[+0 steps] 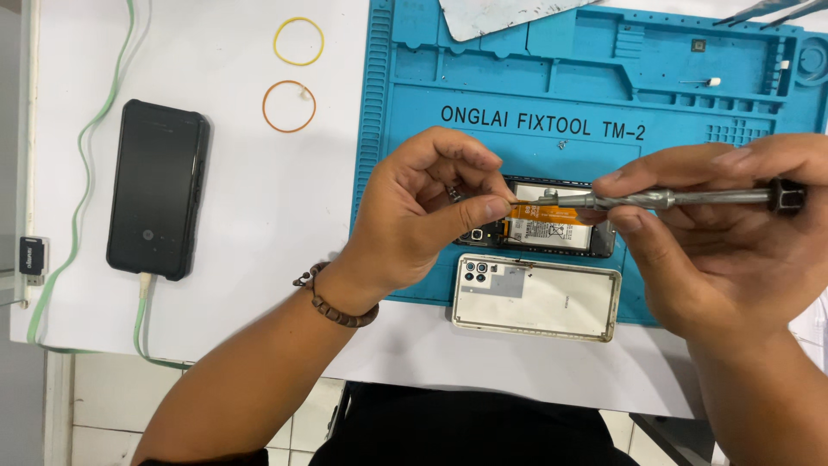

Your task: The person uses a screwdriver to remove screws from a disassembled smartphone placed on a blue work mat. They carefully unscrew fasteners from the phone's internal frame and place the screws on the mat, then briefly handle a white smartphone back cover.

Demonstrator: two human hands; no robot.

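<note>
The left hand (423, 211) pinches the tip of a metal screwdriver (664, 199) between thumb and forefinger, right over an orange ribbon cable (528, 210) on an opened phone (552, 229). The right hand (733, 233) grips the screwdriver's shaft, fingers closed around it, with the black cap end near the picture's right edge. The opened phone lies on a blue repair mat (595, 95), partly hidden by both hands. Just below it, touching the mat's near edge, rests a white back cover (539, 298), inside up. A beaded bracelet (332, 302) circles the left wrist. Well to the left on the white worktop (259, 216) lie a black phone (158, 188) on a green cable (142, 324) and two rubber bands (290, 106).
</note>
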